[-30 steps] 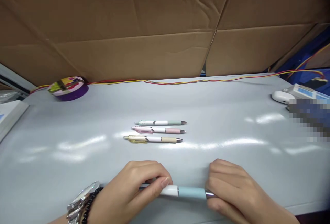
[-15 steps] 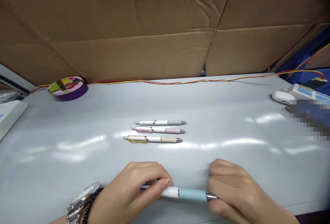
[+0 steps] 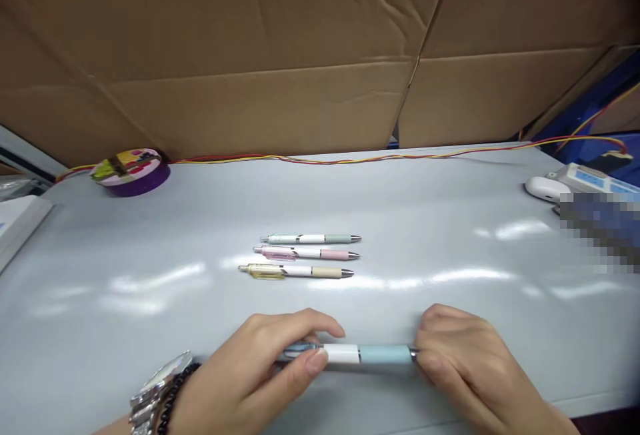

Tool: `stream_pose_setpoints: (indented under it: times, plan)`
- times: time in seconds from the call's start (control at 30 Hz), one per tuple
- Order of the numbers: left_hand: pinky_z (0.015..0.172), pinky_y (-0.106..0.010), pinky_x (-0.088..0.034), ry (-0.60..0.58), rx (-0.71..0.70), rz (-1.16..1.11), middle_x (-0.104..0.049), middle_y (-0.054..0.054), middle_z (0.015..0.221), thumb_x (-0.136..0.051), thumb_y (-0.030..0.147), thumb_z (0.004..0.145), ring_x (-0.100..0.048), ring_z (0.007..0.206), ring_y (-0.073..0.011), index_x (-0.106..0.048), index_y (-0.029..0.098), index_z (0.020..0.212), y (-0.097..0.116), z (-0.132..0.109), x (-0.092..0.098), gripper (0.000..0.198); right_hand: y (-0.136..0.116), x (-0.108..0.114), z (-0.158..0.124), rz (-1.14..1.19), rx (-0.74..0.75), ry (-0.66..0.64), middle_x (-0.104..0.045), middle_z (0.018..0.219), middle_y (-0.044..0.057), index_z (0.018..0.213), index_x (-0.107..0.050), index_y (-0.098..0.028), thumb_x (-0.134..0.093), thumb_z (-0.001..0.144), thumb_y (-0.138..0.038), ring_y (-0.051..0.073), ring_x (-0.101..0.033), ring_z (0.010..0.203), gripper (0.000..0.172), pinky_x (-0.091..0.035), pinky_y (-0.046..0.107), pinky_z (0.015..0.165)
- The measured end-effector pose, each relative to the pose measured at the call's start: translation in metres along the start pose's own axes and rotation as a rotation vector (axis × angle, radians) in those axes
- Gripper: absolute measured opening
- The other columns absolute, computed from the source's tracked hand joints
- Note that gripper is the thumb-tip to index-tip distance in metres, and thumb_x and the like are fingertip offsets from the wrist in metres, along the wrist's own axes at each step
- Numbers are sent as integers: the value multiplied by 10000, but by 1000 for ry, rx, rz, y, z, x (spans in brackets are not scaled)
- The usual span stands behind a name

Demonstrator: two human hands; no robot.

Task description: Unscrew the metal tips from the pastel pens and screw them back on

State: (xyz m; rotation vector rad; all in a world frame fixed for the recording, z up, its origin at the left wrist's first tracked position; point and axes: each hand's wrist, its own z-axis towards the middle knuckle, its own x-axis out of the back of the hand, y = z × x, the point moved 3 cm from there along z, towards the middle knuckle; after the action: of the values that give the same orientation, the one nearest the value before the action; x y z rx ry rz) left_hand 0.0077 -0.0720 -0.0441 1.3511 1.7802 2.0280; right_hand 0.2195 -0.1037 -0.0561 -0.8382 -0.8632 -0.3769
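Note:
A light blue and white click pen [image 3: 384, 354] lies crosswise between my two hands near the front of the table. My right hand [image 3: 470, 361] is closed around its metal tip, and the fingers cover most of that end. My left hand [image 3: 265, 361] is at the clip end, its thumb pressed along the barrel. The left index finger arches above the pen, apart from it; the other left fingers are mostly hidden behind. Beyond my hands lie three similar pens side by side: a green one [image 3: 313, 239], a pink one [image 3: 309, 253] and a yellow one [image 3: 300, 271].
A purple roll of tape [image 3: 136, 181] sits at the back left. Red and yellow wires [image 3: 320, 160] run along the back edge before a cardboard wall [image 3: 250, 108]. A white rounded case [image 3: 547, 188], a power strip [image 3: 595, 178] and a blurred-out item [image 3: 600, 225] lie at right.
The light blue pen has shifted right and slightly away from me, now lying more level. My right hand has moved right with its tip. My left index finger has lifted off the barrel.

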Motion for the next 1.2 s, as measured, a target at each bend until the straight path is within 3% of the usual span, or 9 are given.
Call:
stream_pose_setpoints:
  times: [0.17, 0.27, 0.33, 0.37, 0.57, 0.8, 1.0, 1.1, 1.2]
  plan:
    - [482, -186, -349, 12, 70, 36, -633, 42, 785, -485, 336, 894, -502, 549, -121, -557, 287, 1043, -6, -1, -2, 173, 0, 10, -2, 83, -145, 128, -446, 473, -39, 599, -394, -215, -218, 993, -261, 97, -426, 419, 434, -356, 231, 448]
    - [519, -191, -350, 9, 92, 39, -633, 37, 827, -464, 333, 911, -529, 632, -134, -574, 280, 964, -6, 2, -1, 134, 1, 13, -8, 75, -196, 179, -590, 653, -15, 937, -546, -246, -285, 982, -351, 116, -564, 573, 285, -443, 221, 539]
    - [540, -197, -349, 16, 106, 27, -631, 37, 842, -447, 345, 921, -537, 665, -141, -573, 280, 960, -6, 3, -1, 147, 2, 14, -12, 107, -212, 241, -636, 831, 12, 1169, -471, -253, -359, 961, -369, 139, -613, 730, 263, -485, 230, 652]
    - [550, -201, -349, 22, 111, 21, -629, 37, 843, -440, 349, 924, -537, 671, -143, -570, 281, 965, -6, 3, 0, 152, 2, 14, -14, 136, -211, 264, -634, 876, 19, 1191, -455, -252, -413, 945, -347, 147, -614, 773, 267, -493, 237, 689]
    - [572, -208, -349, 43, 118, -12, -605, 40, 799, -428, 353, 930, -508, 645, -143, -566, 279, 961, -7, 3, 2, 160, -1, 13, -8, 199, -120, 268, -652, 855, -3, 1091, -507, -267, -540, 819, -70, 137, -620, 727, 338, -512, 232, 606]
    - [582, -206, -354, 30, 143, -21, -608, 44, 824, -428, 356, 928, -522, 679, -142, -562, 278, 955, -10, 4, 3, 157, 8, 9, -13, 84, -274, 284, -696, 863, -28, 1048, -569, -303, -557, 862, -208, 154, -659, 753, 210, -519, 228, 624]
    - [596, -210, -390, 55, 166, -15, -628, 23, 867, -457, 349, 906, -548, 773, -170, -598, 268, 956, -12, 4, 3, 170, 13, 4, -9, 105, -330, 212, -649, 753, -33, 908, -584, -272, -501, 905, -263, 127, -613, 636, 84, -459, 220, 547]
    - [549, -205, -383, 106, 170, -79, -625, 15, 818, -498, 360, 874, -532, 696, -157, -637, 255, 925, -10, 3, 6, 181, 13, 2, -5, 87, -338, 96, -560, 627, -40, 763, -527, -235, -402, 945, -258, 104, -531, 536, 222, -415, 209, 499]
    - [471, -190, -347, 228, 220, -254, -572, 24, 676, -638, 389, 772, -449, 547, -116, -663, 235, 824, -8, 2, 12, 165, 10, -1, -3, 16, -237, -26, -478, 543, -36, 633, -431, -211, -297, 976, -264, 102, -466, 490, 372, -376, 217, 475]
